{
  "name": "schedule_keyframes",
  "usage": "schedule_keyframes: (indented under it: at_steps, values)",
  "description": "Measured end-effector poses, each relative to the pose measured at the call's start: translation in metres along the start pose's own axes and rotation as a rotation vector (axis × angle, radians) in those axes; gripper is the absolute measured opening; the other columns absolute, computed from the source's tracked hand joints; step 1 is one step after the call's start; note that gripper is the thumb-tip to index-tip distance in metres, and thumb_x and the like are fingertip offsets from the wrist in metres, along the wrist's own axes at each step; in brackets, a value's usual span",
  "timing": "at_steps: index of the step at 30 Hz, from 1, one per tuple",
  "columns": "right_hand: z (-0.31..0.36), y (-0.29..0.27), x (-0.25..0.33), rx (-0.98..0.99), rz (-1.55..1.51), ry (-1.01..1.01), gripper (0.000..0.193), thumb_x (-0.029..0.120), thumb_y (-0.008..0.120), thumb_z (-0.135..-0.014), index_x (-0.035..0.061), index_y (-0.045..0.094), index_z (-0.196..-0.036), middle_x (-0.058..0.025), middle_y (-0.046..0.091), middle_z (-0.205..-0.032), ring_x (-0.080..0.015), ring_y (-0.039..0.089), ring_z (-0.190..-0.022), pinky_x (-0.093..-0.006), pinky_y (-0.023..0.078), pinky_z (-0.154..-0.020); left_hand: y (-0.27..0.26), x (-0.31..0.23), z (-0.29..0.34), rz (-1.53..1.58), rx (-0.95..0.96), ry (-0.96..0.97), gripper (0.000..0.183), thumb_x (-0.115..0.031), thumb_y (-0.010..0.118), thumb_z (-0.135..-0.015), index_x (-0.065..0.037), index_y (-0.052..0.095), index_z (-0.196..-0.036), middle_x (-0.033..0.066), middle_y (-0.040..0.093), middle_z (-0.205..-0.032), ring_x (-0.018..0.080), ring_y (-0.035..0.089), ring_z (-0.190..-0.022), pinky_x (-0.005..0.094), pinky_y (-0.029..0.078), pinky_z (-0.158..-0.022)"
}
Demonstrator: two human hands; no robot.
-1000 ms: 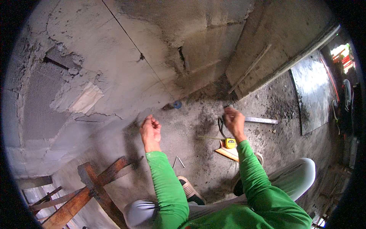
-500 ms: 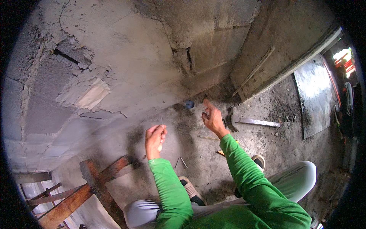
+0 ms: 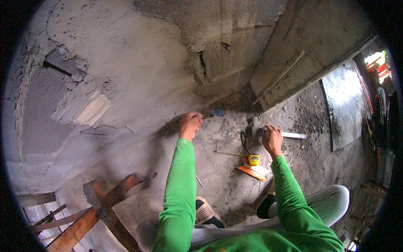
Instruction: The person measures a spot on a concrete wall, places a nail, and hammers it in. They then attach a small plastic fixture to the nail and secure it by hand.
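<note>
At the foot of the wall, my left hand (image 3: 191, 124) is closed in a pinch with its fingertips close to the wall's base. A thin nail stuck up from these fingers a moment earlier; now the fingers mostly hide it. My right hand (image 3: 273, 140) wraps round the metal handle of a hammer (image 3: 295, 135) lying on the floor, close to its head. Left of that hand, a yellow tape measure (image 3: 254, 160) has its blade partly out, beside an orange-and-white flat piece (image 3: 253, 169). A loose nail (image 3: 199, 181) lies beside my left forearm.
The cracked block wall (image 3: 138, 75) rises ahead, and a concrete slab (image 3: 310, 54) leans out at the right. A round blue thing (image 3: 218, 112) sits near the wall's base. Crossed wooden beams (image 3: 98, 206) stand at lower left; a dark sheet (image 3: 344, 107) lies far right.
My left hand has moved forward and right to the wall's base. My right hand, earlier raised with its index finger out, has come down and right and taken hold of the hammer.
</note>
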State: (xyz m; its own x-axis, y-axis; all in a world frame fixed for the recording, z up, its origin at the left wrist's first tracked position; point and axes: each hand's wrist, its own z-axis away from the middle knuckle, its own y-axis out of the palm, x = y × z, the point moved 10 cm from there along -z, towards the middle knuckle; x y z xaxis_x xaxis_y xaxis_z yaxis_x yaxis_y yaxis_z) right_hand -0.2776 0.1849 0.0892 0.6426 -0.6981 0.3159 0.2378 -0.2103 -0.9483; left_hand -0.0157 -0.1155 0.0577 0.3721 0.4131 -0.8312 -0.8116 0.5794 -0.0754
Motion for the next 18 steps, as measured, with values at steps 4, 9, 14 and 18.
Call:
schedule_keyframes:
  at_steps: [4, 9, 14, 18]
  values:
    - [0.007, 0.006, -0.004, 0.091, 0.095, -0.015, 0.05, 0.019, 0.07, -0.076, 0.0187, 0.063, -0.125, -0.0037, 0.06, -0.128, -0.032, 0.049, -0.119, -0.0523, 0.038, -0.097, 0.027, 0.022, -0.012, -0.002, 0.014, -0.016, 0.014, -0.014, 0.058, -0.09, -0.002, 0.065, -0.087, 0.0012, 0.057, -0.061, 0.0093, 0.049, -0.047, 0.0272, 0.036, -0.04]
    - [-0.005, 0.011, 0.0, 0.131, 0.287, -0.173, 0.039, 0.02, 0.07, -0.08, 0.0172, 0.063, -0.119, -0.0045, 0.062, -0.12, -0.0301, 0.05, -0.117, -0.0514, 0.037, -0.096, 0.029, 0.023, -0.031, 0.084, -0.057, 0.097, 0.017, -0.015, 0.057, -0.092, -0.001, 0.065, -0.087, 0.0024, 0.059, -0.062, 0.0102, 0.051, -0.047, 0.0272, 0.038, -0.041]
    - [-0.012, 0.012, -0.006, 0.182, 0.251, -0.285, 0.034, 0.021, 0.07, -0.083, 0.0146, 0.061, -0.114, -0.0071, 0.062, -0.114, -0.0319, 0.054, -0.111, -0.0489, 0.04, -0.092, 0.034, 0.031, -0.037, 0.142, -0.1, 0.038, 0.02, -0.016, 0.055, -0.095, -0.001, 0.063, -0.085, 0.0046, 0.06, -0.065, 0.0119, 0.052, -0.048, 0.0291, 0.04, -0.042]
    - [-0.001, -0.007, 0.008, 0.097, 0.183, -0.416, 0.04, 0.02, 0.067, -0.083, 0.0142, 0.058, -0.121, -0.0079, 0.057, -0.12, -0.0314, 0.05, -0.114, -0.0474, 0.04, -0.094, 0.044, 0.031, -0.037, 0.155, -0.074, 0.043, 0.023, -0.017, 0.054, -0.097, -0.004, 0.058, -0.078, 0.0038, 0.058, -0.065, 0.013, 0.052, -0.049, 0.0296, 0.041, -0.044]
